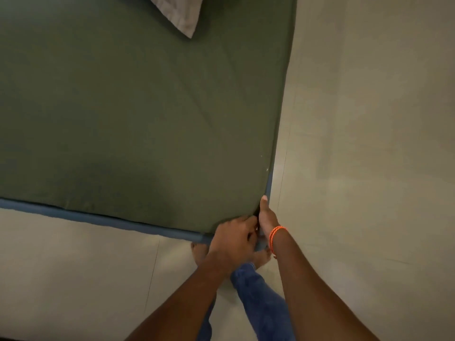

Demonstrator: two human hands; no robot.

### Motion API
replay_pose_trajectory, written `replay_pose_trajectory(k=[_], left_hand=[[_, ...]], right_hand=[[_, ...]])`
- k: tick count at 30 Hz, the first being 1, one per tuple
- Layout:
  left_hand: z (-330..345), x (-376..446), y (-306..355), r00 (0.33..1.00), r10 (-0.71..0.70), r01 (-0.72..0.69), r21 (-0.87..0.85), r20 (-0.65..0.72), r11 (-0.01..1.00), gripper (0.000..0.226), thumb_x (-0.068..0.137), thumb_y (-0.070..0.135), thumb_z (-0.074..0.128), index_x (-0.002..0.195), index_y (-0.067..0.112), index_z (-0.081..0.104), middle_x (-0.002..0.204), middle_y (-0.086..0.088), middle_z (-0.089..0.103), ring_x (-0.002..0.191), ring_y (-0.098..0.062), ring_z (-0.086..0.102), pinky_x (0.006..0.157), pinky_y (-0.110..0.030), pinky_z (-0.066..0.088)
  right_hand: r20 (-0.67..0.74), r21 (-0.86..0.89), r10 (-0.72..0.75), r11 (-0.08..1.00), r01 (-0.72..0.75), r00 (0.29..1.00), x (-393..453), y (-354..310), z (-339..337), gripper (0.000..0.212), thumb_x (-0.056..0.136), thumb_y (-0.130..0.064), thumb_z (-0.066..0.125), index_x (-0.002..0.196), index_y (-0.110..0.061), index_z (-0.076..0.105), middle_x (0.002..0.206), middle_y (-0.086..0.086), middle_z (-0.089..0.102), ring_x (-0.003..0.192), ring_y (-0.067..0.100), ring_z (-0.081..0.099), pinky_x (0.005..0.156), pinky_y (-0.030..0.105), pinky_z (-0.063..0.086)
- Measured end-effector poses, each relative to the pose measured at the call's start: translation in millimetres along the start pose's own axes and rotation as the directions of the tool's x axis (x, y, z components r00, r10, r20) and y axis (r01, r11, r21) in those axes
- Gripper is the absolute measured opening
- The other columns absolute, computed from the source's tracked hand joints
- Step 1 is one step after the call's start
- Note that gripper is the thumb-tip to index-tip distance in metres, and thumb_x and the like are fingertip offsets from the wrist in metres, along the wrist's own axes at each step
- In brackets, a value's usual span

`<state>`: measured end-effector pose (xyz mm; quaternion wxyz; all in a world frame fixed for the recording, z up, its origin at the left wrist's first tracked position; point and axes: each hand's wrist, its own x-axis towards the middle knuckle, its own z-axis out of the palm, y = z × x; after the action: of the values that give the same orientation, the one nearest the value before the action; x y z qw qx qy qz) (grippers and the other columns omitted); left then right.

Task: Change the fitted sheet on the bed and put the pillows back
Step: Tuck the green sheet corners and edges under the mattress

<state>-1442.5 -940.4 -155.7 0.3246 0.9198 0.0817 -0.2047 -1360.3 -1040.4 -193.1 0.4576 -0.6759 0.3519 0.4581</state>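
Bed: the green fitted sheet point(138, 114) is stretched flat across the mattress, filling the upper left of the view, its long right edge running away from the person up the frame.
Bed base: a blue edge point(98, 219) shows below the sheet along the near side and again just above the right thumb.
Pillow: one pale corner point(182, 16) peeks in at the top, well apart from the hands.
Key relation: the near right corner sits directly ahead of both hands, each touching it, neither clearly nearer.
Left hand point(235, 238): fingers curled, gripping sheet fabric at the corner's near side.
Right hand point(267, 217): thumb pointing up the right edge, pressed to the corner; I cannot tell whether its fingers hold cloth.
Wristband: orange cord point(277, 233) on the right wrist.
Writing: none readable anywhere.
Next, I'd judge: tucking this corner down and under.
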Motion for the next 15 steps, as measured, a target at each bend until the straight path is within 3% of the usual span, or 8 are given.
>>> replay_pose_trajectory(k=[2,4,6,8,10,15], left_hand=[[-13.8,5.5,-3.5,0.991,-0.13,0.124,-0.135,-0.036,0.983,0.01,0.101,0.037,0.055,0.1,0.029,0.059,0.09,0.007,0.07,0.08,-0.019,0.066,0.067,-0.034,0.049],[-27.9,13.6,-6.2,0.96,-0.247,0.216,-0.216,-0.13,0.952,0.005,0.102,0.033,0.056,0.101,0.031,0.06,0.087,0.012,0.066,0.075,-0.014,0.061,0.066,-0.031,0.041],[-42.1,24.5,-4.6,0.932,-0.311,0.252,-0.287,-0.185,0.924,0.007,0.103,0.029,0.057,0.101,0.033,0.063,0.086,0.017,0.064,0.073,-0.008,0.057,0.067,-0.029,0.039],[-55.7,41.0,-1.5,0.915,-0.347,0.264,-0.345,-0.205,0.901,0.011,0.104,0.029,0.058,0.105,0.035,0.067,0.092,0.016,0.07,0.079,-0.008,0.063,0.069,-0.03,0.047],[-67.6,61.8,5.4,0.89,-0.397,0.295,-0.382,-0.224,0.876,0.015,0.104,0.028,0.058,0.108,0.035,0.071,0.097,0.015,0.074,0.081,-0.007,0.065,0.071,-0.03,0.05],[-94.3,130.2,27.8,0.774,-0.558,0.355,-0.524,-0.3,0.774,0.018,0.102,0.022,0.06,0.1,0.036,0.071,0.083,0.02,0.071,0.075,0.001,0.066,0.069,-0.029,0.055]], right_hand=[[-0.257,-0.318,-0.23,0.937,0.143,0.939,-2.4,-16.0,-1.2,0.043,0.11,-0.036,0.041,0.132,-0.004,0.059,0.134,0.023,0.061,0.121,0.04,0.058,0.097,0.042,0.047],[-0.399,-0.445,-0.42,0.866,0.229,0.815,-11.7,-34.6,0.1,0.032,0.103,-0.021,0.052,0.133,-0.009,0.056,0.132,0.02,0.058,0.121,0.042,0.055,0.096,0.047,0.048],[-0.424,-0.521,-0.591,0.779,0.349,0.686,-21.9,-54.6,7.2,0.03,0.099,-0.016,0.057,0.13,-0.014,0.057,0.128,0.013,0.057,0.116,0.036,0.056,0.092,0.046,0.05],[-0.329,-0.574,-0.724,0.663,0.481,0.606,-23.9,-74.9,14.8,0.027,0.099,-0.014,0.058,0.125,-0.017,0.06,0.124,0.006,0.057,0.114,0.026,0.056,0.093,0.039,0.05],[-0.216,-0.524,-0.759,0.621,0.583,0.615,-19.5,-101.7,19.7,0.022,0.101,-0.014,0.058,0.121,-0.021,0.064,0.122,-0.001,0.059,0.114,0.017,0.056,0.098,0.032,0.05],[0.026,-0.344,-0.725,0.64,0.687,0.689,7.5,-173.2,4.3,0.018,0.104,-0.017,0.057,0.115,-0.027,0.068,0.114,-0.01,0.067,0.108,0.006,0.062,0.098,0.034,0.056]])
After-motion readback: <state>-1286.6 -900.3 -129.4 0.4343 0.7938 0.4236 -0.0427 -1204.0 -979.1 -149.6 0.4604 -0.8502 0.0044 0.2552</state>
